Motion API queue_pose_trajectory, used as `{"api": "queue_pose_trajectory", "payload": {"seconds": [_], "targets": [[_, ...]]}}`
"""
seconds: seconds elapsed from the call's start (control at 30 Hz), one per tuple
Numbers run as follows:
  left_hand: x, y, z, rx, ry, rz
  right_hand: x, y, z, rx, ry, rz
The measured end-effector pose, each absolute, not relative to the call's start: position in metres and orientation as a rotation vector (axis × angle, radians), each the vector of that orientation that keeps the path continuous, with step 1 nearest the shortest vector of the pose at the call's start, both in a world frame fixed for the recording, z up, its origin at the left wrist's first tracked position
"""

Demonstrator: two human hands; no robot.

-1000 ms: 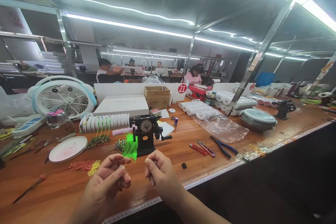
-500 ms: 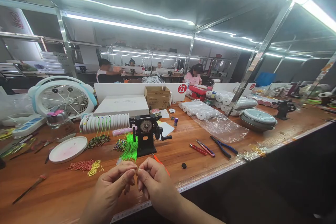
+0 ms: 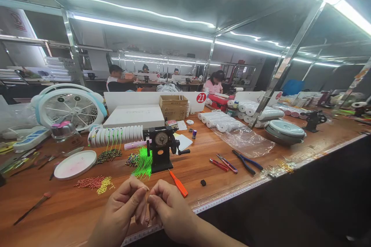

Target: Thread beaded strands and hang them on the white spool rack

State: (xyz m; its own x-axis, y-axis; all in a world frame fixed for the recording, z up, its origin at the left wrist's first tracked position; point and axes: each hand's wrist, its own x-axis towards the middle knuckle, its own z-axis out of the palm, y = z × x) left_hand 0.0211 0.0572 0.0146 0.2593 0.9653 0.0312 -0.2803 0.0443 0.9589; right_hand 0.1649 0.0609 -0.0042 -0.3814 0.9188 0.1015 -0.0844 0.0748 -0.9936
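Note:
Near the table's front edge, my left hand [image 3: 123, 208] has its thumb and forefinger pinched together. My right hand [image 3: 171, 210] is pinched too, its fingertips close beside the left ones. Whatever lies between the fingertips is too small to make out. Just beyond my right hand lies an orange-handled tool [image 3: 179, 185]. Behind the hands stands a black hand-cranked winder [image 3: 161, 146] with white spools [image 3: 116, 136] on its left side. Bright green strands [image 3: 143, 164] lie at its base. Red pieces [image 3: 89, 182] and yellow pieces [image 3: 104, 186] are heaped left of my left hand.
A white round dish [image 3: 75, 165] and a brush [image 3: 33, 207] are at the left. Rightward lie a black piece [image 3: 203, 182], a red tool [image 3: 218, 164] and blue-handled pliers [image 3: 246, 162]. A ruler strip [image 3: 232, 195] runs along the front edge. A fan [image 3: 69, 109] stands behind.
Both hands have shifted slightly down and left, with a small gap now between their fingertips. More of the orange-handled tool shows.

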Motion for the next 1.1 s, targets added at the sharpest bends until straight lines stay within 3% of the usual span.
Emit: {"api": "queue_pose_trajectory", "payload": {"seconds": [0.47,0.83,1.1], "targets": [[0.013,0.065,0.000,1.605,1.278,1.192,0.168,0.058,-0.003,-1.027,-1.679,1.297],[0.002,0.069,0.000,1.788,1.297,0.834,0.176,0.064,0.001,-1.063,-1.694,1.161],[0.009,0.067,0.005,1.373,1.061,1.027,0.174,0.060,0.007,-1.053,-1.656,1.133]]}}
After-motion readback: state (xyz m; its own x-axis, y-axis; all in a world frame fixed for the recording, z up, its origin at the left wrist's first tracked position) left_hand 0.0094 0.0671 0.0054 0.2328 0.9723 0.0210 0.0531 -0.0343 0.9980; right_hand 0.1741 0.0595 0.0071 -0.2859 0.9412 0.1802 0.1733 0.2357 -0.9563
